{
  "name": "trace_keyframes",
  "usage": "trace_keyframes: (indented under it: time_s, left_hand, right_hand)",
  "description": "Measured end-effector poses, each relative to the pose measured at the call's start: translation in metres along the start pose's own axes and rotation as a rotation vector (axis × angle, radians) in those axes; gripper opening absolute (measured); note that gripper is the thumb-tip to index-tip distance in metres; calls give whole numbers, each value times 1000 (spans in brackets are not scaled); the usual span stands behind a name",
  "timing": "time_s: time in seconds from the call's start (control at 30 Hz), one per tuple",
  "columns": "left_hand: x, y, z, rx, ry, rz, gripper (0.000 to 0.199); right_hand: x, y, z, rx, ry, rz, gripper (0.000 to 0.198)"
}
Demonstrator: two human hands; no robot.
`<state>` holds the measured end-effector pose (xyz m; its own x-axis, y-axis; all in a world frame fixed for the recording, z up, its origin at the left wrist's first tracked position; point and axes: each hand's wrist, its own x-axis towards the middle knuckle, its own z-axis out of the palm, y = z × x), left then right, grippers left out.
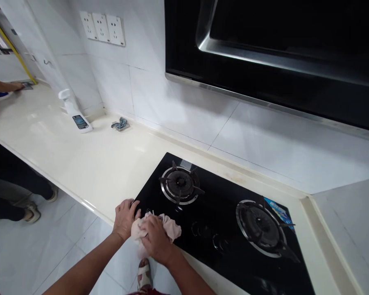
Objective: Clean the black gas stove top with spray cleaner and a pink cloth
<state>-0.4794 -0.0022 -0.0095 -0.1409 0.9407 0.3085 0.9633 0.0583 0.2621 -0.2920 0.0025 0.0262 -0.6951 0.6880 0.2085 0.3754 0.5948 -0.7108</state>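
Observation:
A black glass gas stove [233,192] with two burners is set in the cream countertop. My right hand [157,239] is closed over a crumpled pale pink cloth [172,227], pressing it on the stove's front left edge. Part of the cloth hangs over the counter's front. Beside it, my left hand [125,219] rests at the stove's front left corner, its fingers apart and touching the edge. The left burner [180,183] lies just beyond both hands.
A white spray bottle [75,112] and a crumpled grey-blue rag [121,123] stand along the wall. The black range hood [264,53] overhangs the stove. At far left, another person's hand [15,86] touches the countertop [80,164].

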Motion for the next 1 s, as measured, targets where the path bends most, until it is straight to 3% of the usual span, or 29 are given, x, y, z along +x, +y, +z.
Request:
trace_keyframes:
  time_s: [0.1, 0.17, 0.27, 0.37, 0.47, 0.63, 0.73, 0.8, 0.9, 1.0]
  left_hand:
    - [0, 1, -1, -5, 3, 2, 33]
    - [0, 3, -1, -6, 10, -2, 33]
    - [0, 5, -1, -9, 14, -10, 32]
    - [-1, 7, -1, -18, 19, -12, 31]
    - [-2, 8, -2, -27, 21, -15, 32]
    - [-3, 8, -2, -24, 21, -18, 32]
    - [-3, 7, -2, -17, 29, -11, 31]
    - [-2, 6, -1, -12, 38, -6, 31]
    - [-1, 4, 0, -7, 48, 0, 31]
    - [0, 3, 1, -5, 46, 6, 32]
  right_hand:
    - [6, 0, -28, 360, 231, 162, 24]
    - [1, 4, -53, 475, 312, 255, 28]
    - [-22, 18, -84, 375, 321, 323, 37]
    - [-53, 37, -101, 48, 319, 423, 38]
    - [-75, 48, -99, -213, 388, 501, 45]
    - [-67, 37, -52, -473, 180, 395, 51]
    - [-57, 26, -20, -580, 157, 385, 58]
    - [-58, 23, -10, -571, 124, 288, 62]
    - [-67, 28, -19, -551, 46, 211, 66]
    - [-71, 38, -51, -593, -72, 332, 44]
